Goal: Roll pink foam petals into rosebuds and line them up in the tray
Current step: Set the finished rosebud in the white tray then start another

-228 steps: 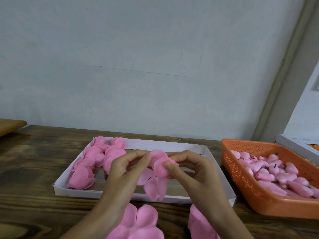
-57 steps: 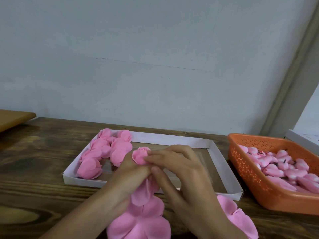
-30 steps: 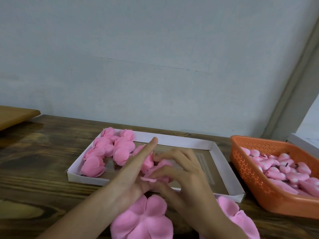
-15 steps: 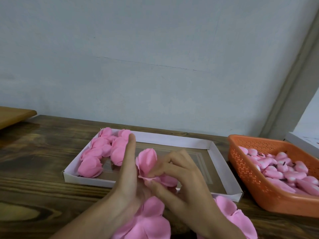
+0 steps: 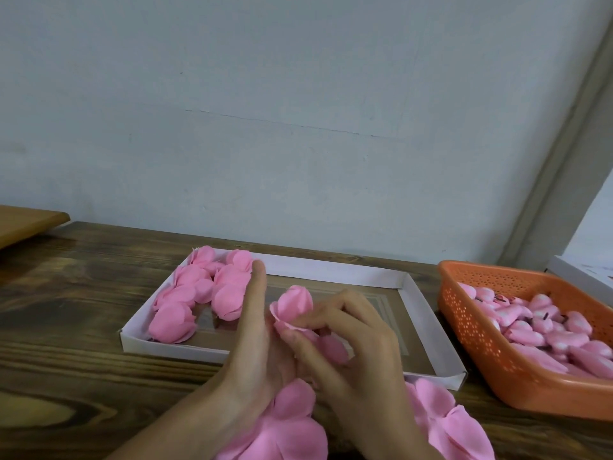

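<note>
Both hands work one pink foam rosebud (image 5: 295, 303) above the front of the white tray (image 5: 335, 272). My left hand (image 5: 255, 340) holds it from the left, forefinger stretched straight up along its side. My right hand (image 5: 351, 353) pinches a loose outer petal against the bud; more of its petals hang between my palms. Several finished rosebuds (image 5: 199, 293) lie in two rows at the tray's left end.
Flat pink petal sheets (image 5: 285, 429) lie on the wooden table in front of the tray, with another petal sheet (image 5: 447, 423) to the right. An orange perforated basket (image 5: 481, 343) with several small pink pieces stands at the right. A wall runs close behind the table.
Over the last seconds the open petals have been wrapped up around the bud. My left forefinger has straightened upward and my right fingers have shifted along the outer petal.
</note>
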### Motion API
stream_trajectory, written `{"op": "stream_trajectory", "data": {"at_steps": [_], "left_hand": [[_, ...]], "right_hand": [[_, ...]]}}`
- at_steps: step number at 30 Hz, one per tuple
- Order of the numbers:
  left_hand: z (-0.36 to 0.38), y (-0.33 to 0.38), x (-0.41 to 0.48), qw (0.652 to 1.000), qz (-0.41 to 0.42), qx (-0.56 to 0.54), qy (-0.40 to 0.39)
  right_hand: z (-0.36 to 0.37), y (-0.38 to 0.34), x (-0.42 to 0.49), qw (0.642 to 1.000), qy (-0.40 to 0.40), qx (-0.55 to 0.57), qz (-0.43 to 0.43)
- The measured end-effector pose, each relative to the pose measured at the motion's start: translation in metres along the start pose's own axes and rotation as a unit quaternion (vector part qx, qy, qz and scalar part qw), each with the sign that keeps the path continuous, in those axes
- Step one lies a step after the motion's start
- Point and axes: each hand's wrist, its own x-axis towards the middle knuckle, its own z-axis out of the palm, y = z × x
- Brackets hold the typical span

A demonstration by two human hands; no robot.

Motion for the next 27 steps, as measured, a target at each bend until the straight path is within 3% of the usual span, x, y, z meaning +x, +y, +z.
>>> {"op": "stream_trajectory", "data": {"at_steps": [3, 12, 17, 23, 26, 27], "left_hand": [[-0.007, 0.0, -0.002, 0.992, 0.014, 0.121, -0.039], [-0.013, 0.008, -0.005, 0.963, -0.019, 0.239, -0.123], [-0.009, 0.018, -0.009, 0.943, -0.039, 0.293, -0.155], [-0.008, 0.015, -0.008, 0.91, -0.004, 0.409, -0.072], [-0.009, 0.006, -0.002, 0.919, 0.023, 0.392, 0.031], [-0.009, 0.004, -0.001, 0.905, 0.04, 0.42, 0.055]], "right_hand": [[-0.002, -0.004, 0.002, 0.999, 0.035, 0.016, 0.018], [-0.007, 0.001, 0.005, 0.991, 0.046, 0.103, 0.07], [-0.013, 0.004, 0.007, 0.985, 0.002, 0.141, 0.094], [-0.023, 0.008, 0.013, 0.99, -0.044, 0.089, 0.096], [-0.024, 0.008, 0.013, 0.991, -0.054, 0.082, 0.096], [-0.025, 0.008, 0.013, 0.992, -0.054, 0.071, 0.091]]}}
